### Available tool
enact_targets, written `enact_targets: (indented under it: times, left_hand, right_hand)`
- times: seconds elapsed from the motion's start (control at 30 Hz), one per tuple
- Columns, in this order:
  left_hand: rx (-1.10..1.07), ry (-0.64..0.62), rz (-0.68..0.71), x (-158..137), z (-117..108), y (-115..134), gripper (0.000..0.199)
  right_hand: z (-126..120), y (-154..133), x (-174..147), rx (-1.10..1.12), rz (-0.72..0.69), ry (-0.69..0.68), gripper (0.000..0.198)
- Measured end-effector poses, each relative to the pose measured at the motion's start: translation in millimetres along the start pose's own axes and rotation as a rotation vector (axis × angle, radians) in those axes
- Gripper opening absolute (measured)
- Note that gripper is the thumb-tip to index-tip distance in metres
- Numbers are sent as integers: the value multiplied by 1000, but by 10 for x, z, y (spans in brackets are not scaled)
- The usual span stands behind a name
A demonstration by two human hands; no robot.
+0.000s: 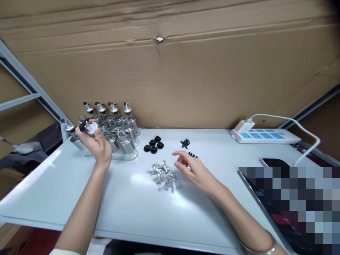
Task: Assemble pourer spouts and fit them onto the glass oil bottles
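Raised at the left, my left hand (99, 147) grips a silver pourer spout (92, 127) with a black tip, its disc-shaped base turned toward me. Behind and beside that hand stand several glass bottles with metal sleeves (128, 145), some topped with silver pourers (114, 108). My right hand (192, 166) hovers near the table's middle, fingers bent, thumb and index finger apart with nothing visible between them. Just left of it lies a pile of loose silver spouts (164, 177). Several black round stoppers (153, 149) and small black flap pieces (185, 142) lie farther back.
A white power strip (268, 135) with a plugged-in charger (243, 128) and white cable (305, 127) lies at the back right. A phone (275, 162) and a large dark-screened device (261, 198) occupy the right side. Cardboard (196, 78) walls the back of the white table (132, 216).
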State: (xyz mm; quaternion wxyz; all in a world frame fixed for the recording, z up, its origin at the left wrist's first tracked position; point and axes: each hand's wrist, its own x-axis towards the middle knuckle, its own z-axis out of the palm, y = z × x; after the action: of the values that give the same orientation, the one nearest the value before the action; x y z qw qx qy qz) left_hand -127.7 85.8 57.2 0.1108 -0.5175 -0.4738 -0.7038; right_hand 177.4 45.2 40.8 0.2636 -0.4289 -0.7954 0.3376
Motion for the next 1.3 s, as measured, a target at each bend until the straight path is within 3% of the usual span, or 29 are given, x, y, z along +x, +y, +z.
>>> enact_targets:
  times: [0.07, 0.13, 0.27, 0.43, 0.6, 0.73, 0.83, 0.93, 1.2, 1.3]
  left_hand:
    - [-44, 67, 106, -115, 46, 197, 42]
    - [-44, -17, 155, -276, 108, 413, 37]
    - [-153, -427, 205, -641, 228, 810, 34]
    - [-317, -825, 3, -1020, 251, 1051, 35]
    - [-445, -1108, -213, -1153, 156, 1141, 40]
    - [-624, -1192, -596, -1112, 120, 1205, 40]
    - [-833, -1204, -899, -1075, 131, 1209, 40]
    - [-1051, -1214, -1105, -1057, 147, 1183, 41]
    - [-1265, -1298, -1357, -1088, 159, 1206, 49]
    - [-1284, -1385, -1325, -1153, 144, 1216, 50]
  right_hand:
    - [-1, -7, 0, -2, -12, 25, 27]
    - [-1, -4, -1, -5, -37, 66, 25]
    - [2, 17, -25, 1, -141, 229, 28]
    - [11, -19, -86, -17, -392, 435, 35]
    - [51, -92, -119, -122, -607, 412, 31]
    - [96, -112, -110, -157, -663, 391, 26]
    - [106, -97, -92, -190, -694, 382, 32]
    - [105, -64, -78, -246, -720, 393, 40]
    - [144, -115, -89, -362, -761, 410, 48]
    - [153, -145, -106, -328, -737, 422, 50]
